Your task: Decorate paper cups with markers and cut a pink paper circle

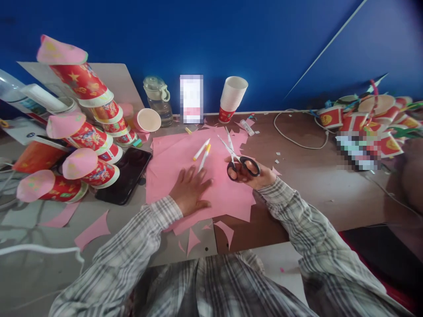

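Note:
Pink paper (228, 198) lies spread over the desk in front of me. Flat on it rests my left hand (191, 190), fingers apart. A white marker with a yellow end (205, 157) touches or lies close to those fingertips, and a second white marker (201, 149) is just beyond. My right hand (256, 176) is closed around the black handles of a pair of scissors (234, 155). Their blades are parted and point away from me, above the paper. No paper shows between the blades.
Red paper cups with pink cone tops (87, 132) crowd the left, beside a black phone (127, 176). At the back stand a water bottle (158, 99), a lit screen (191, 99) and stacked cups (233, 94). A glue stick (247, 127), a cable (297, 145) and paper scraps (92, 231) lie around.

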Demonstrator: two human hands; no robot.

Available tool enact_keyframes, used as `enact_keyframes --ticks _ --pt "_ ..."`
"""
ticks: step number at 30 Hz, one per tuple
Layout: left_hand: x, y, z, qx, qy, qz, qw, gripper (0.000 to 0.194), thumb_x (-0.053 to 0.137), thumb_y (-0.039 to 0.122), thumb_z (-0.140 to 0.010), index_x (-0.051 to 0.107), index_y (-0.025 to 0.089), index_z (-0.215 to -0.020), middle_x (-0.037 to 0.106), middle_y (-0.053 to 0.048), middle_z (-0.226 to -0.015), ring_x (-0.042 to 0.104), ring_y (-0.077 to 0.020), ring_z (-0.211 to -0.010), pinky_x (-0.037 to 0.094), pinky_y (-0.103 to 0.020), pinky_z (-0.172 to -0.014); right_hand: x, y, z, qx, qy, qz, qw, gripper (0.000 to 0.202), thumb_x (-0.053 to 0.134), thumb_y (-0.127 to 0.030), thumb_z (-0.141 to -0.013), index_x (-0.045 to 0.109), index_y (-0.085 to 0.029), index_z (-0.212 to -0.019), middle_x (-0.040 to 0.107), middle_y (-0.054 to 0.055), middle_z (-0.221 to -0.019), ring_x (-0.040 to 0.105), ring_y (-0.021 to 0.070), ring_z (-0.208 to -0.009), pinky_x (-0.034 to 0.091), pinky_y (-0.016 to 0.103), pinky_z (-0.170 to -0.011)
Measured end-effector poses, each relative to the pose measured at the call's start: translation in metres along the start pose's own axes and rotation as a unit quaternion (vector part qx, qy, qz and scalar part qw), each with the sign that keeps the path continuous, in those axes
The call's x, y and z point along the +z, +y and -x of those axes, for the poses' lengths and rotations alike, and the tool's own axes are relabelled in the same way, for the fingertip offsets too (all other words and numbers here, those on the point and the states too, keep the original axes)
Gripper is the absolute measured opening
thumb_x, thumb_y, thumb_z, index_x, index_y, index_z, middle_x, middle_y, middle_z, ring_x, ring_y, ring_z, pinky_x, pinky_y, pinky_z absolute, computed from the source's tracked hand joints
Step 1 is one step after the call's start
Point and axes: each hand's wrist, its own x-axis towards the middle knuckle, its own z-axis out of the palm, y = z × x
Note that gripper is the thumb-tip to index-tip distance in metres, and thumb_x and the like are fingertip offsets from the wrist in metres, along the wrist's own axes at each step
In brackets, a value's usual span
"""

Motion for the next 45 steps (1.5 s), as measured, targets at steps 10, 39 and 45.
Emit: enact_keyframes --ticks 10,39,45 --pt "-0.004 -0.026 0.031 -0.021 0.002 -0.022 1.0 0.068 0.077 0.057 -0.106 0.063 0.038 -0.17 0.051 -0.012 -0.187 0.042 -0.0484 -0.173 0.041 -0.075 -0.136 -0.02 -0.003 0.076 0.142 -0.006 0.163 0.976 0.085 0.074 -0.091 -0.084 0.073 -0.017 -0.128 0.069 0.005 -0.082 0.048 0.0146 -0.063 0.036 0.033 -0.06" --pt "0.006 0.029 -0.006 0.046 0.002 0.026 0.999 0.095 0.086 0.056 -0.098 0.05 0.015 -0.175 0.045 -0.028 -0.187 0.033 -0.0411 -0.182 0.033 -0.062 -0.145 -0.001 -0.011 0.039 0.083 0.099 0.426 0.895 0.043 0.085 -0.064 -0.086 0.076 -0.023 -0.093 0.06 -0.005 -0.058 0.053 0.0151 -0.057 0.04 0.03 -0.058" --pt "0.005 0.032 -0.031 0.023 -0.018 0.068 0.997 0.103 0.082 0.062 -0.101 0.043 0.007 -0.178 0.038 -0.037 -0.187 0.03 -0.0453 -0.182 0.031 -0.066 -0.145 -0.009 -0.009 0.029 0.127 0.078 0.376 0.914 0.034 0.078 -0.054 -0.091 0.078 -0.021 -0.101 0.072 0.0 -0.067 0.065 0.0176 -0.061 0.049 0.031 -0.063"
